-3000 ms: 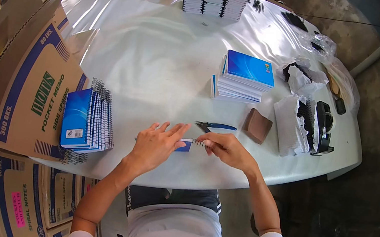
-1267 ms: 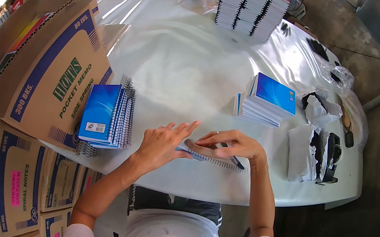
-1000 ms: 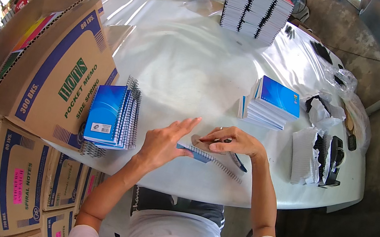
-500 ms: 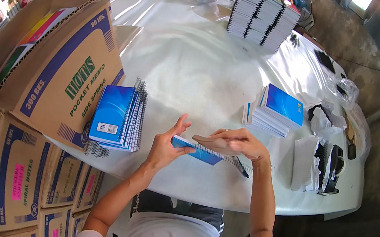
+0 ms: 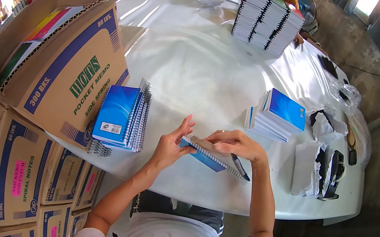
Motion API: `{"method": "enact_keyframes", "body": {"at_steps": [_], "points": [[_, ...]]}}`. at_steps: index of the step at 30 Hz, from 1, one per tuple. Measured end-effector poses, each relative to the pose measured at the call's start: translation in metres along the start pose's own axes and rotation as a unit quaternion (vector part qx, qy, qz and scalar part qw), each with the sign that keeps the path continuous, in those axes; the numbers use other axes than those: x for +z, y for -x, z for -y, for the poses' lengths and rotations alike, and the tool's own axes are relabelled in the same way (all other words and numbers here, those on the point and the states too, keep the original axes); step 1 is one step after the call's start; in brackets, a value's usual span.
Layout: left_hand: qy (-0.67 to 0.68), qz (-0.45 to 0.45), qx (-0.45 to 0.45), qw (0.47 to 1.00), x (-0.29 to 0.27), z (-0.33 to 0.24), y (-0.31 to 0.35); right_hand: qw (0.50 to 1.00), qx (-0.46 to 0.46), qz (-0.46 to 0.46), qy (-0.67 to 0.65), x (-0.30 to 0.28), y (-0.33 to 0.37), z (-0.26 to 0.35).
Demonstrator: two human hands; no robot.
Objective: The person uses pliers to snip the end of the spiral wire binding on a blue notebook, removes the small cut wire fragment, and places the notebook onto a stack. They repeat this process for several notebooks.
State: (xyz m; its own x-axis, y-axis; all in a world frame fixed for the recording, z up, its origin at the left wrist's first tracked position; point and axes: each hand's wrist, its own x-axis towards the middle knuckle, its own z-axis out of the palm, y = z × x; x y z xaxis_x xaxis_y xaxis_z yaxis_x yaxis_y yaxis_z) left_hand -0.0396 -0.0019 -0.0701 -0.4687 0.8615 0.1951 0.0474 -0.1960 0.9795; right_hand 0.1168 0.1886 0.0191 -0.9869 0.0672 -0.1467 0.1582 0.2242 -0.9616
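A blue-covered notebook [image 5: 207, 159] is held tilted above the table, with a metal wire coil along its edge. My left hand [image 5: 171, 144] closes thumb and fingers round its left end, the index finger raised. Bent over its top, my right hand [image 5: 239, 144] grips the brown back board near the coil. A slim dark tool [image 5: 242, 169] slants below the right hand beside the coil's end; what holds it is hidden. Left of my hands lies a stack of blue notebooks [image 5: 116, 113] with wire coils. To the right is a pile of blue-covered booklets [image 5: 287, 110], no coils visible.
An open cardboard box [image 5: 72, 77] with colourful notebooks rises at the left, above stacked cartons [image 5: 17, 174]. Wire-bound books [image 5: 268, 23] stand at the far side before another person. A black device [image 5: 334, 177], papers and plastic lie along the right of the white table [image 5: 184, 66].
My right hand's fingers have bent further over the notebook, and the raised brown board has come down closer to the pages. The view has shifted slightly.
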Motion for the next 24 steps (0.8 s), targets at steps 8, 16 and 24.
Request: {"method": "enact_keyframes", "body": {"at_steps": [8,16,24], "points": [[0.023,-0.001,0.004,1.0,-0.002,-0.004,-0.002,0.995,0.065,-0.017,0.072,0.004,-0.013,0.018],[0.023,-0.008,-0.026,0.999,0.0,-0.007,-0.006,0.996,0.047,-0.014,0.073,0.01,-0.018,0.017],[-0.075,0.147,-0.008,0.986,-0.018,-0.004,-0.007,0.975,0.032,-0.136,0.174,0.013,0.016,0.03]]}}
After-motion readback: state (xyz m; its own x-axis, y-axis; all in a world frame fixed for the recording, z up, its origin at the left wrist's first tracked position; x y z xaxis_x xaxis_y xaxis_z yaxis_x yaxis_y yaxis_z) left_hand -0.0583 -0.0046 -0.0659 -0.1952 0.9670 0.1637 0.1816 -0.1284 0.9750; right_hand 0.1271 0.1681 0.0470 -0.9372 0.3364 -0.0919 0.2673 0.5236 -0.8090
